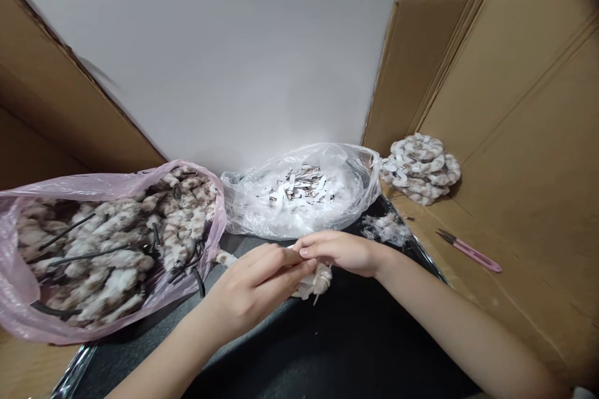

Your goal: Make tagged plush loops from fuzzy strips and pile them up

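My left hand and my right hand meet above the black work surface, fingertips close together. Both are closed on a fluffy white-and-brown furry strip; one end hangs out below the fingers, with a whitish tab beside it. Another stretch of furry strip shows behind my left hand, toward the pink bag. My fingers cover most of the held piece, so its exact shape is hidden. Just beyond my hands sits a clear plastic bag holding many small white tags.
At left, an open pink plastic bag is full of furry strips with dark cords. A stack of furry loops stands at right. Pink-handled thread snips lie on the cardboard, and fluff scraps lie nearby. Cardboard walls flank both sides.
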`<state>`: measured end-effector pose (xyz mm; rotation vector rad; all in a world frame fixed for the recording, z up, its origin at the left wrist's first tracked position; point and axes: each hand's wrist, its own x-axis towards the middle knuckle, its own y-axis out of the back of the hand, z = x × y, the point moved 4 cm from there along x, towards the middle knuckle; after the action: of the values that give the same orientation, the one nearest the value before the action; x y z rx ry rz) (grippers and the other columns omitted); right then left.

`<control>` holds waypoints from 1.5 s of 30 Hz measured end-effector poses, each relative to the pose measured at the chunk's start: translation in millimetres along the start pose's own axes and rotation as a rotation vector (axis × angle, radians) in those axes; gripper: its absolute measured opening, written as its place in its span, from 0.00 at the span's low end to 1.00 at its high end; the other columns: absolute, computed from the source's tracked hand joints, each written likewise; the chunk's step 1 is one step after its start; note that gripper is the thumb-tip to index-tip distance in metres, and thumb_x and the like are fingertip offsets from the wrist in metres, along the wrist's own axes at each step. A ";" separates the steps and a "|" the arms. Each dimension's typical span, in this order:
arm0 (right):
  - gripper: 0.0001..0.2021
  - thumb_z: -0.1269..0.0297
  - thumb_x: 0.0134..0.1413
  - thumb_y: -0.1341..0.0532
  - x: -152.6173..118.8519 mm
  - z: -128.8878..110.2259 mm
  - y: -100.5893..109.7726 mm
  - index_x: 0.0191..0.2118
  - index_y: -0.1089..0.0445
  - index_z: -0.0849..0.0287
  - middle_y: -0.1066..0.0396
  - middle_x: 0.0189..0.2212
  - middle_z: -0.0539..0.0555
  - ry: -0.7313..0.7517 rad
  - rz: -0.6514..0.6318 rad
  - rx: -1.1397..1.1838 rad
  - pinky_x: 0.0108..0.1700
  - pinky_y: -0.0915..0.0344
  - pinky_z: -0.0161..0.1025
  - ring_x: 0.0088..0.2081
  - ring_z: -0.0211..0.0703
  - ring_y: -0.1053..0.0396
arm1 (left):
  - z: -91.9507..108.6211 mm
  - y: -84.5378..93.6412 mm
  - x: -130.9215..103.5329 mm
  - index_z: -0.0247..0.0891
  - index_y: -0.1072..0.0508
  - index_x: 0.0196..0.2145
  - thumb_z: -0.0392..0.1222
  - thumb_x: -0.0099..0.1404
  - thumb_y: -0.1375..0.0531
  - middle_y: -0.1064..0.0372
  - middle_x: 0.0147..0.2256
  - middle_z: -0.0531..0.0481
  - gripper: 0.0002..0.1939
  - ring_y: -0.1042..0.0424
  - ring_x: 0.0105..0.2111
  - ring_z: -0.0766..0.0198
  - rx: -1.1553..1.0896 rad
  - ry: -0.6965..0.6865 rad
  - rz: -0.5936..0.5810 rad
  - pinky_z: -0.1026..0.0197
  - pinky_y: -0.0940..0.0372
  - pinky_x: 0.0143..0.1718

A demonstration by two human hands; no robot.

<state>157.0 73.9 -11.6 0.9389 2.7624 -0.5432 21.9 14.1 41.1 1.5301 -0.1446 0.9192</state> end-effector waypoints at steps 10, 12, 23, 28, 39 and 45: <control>0.12 0.61 0.61 0.47 19.1 35.0 -2.4 0.40 0.32 0.64 0.28 0.30 0.55 -0.077 -0.311 0.495 0.45 0.37 0.46 0.34 0.44 0.28 | -11.5 -1.9 -3.2 0.40 0.36 0.59 0.26 0.67 0.46 0.35 0.40 0.45 0.24 0.32 0.34 0.67 -0.176 0.153 -0.061 0.68 0.32 0.34; 0.13 0.60 0.60 0.45 19.7 38.1 -2.5 0.39 0.31 0.65 0.29 0.30 0.54 -0.080 -0.289 0.523 0.46 0.37 0.46 0.34 0.43 0.28 | -11.7 -0.6 -1.3 0.39 0.34 0.57 0.25 0.66 0.46 0.34 0.40 0.46 0.23 0.31 0.34 0.67 -0.195 0.169 -0.044 0.68 0.32 0.34; 0.11 0.61 0.51 0.39 20.3 38.2 -5.4 0.37 0.30 0.65 0.32 0.30 0.53 -0.009 -0.373 0.532 0.46 0.37 0.46 0.37 0.44 0.32 | -9.2 2.3 1.1 0.36 0.30 0.46 0.25 0.63 0.42 0.30 0.37 0.46 0.15 0.29 0.36 0.66 -0.229 0.240 0.012 0.66 0.31 0.36; 0.20 0.48 0.48 0.38 22.3 42.8 -10.0 0.36 0.28 0.64 0.31 0.32 0.55 0.002 -0.446 0.456 0.48 0.38 0.47 0.38 0.46 0.31 | -9.5 2.0 -0.4 0.37 0.30 0.45 0.25 0.64 0.43 0.28 0.35 0.48 0.14 0.28 0.33 0.66 -0.193 0.240 0.044 0.65 0.31 0.34; 0.16 0.72 0.43 0.37 -35.7 -44.3 4.7 0.41 0.34 0.55 0.34 0.41 0.53 0.910 0.564 -0.763 0.52 0.42 0.46 0.46 0.46 0.37 | -17.5 12.7 0.7 0.36 0.26 0.37 0.33 0.64 0.41 0.30 0.27 0.52 0.05 0.32 0.25 0.70 0.001 0.466 0.128 0.69 0.37 0.25; 0.09 0.68 0.46 0.32 -42.2 -49.8 -16.0 0.35 0.30 0.57 0.32 0.44 0.54 0.854 0.493 -1.154 0.52 0.42 0.48 0.47 0.49 0.39 | -21.7 8.4 -0.7 0.36 0.25 0.35 0.36 0.64 0.43 0.32 0.24 0.54 0.06 0.33 0.23 0.69 -0.125 0.620 0.043 0.68 0.39 0.24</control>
<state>178.0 58.3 50.3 1.5388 2.4398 1.6487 6.6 31.2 45.1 1.0736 0.2091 1.3497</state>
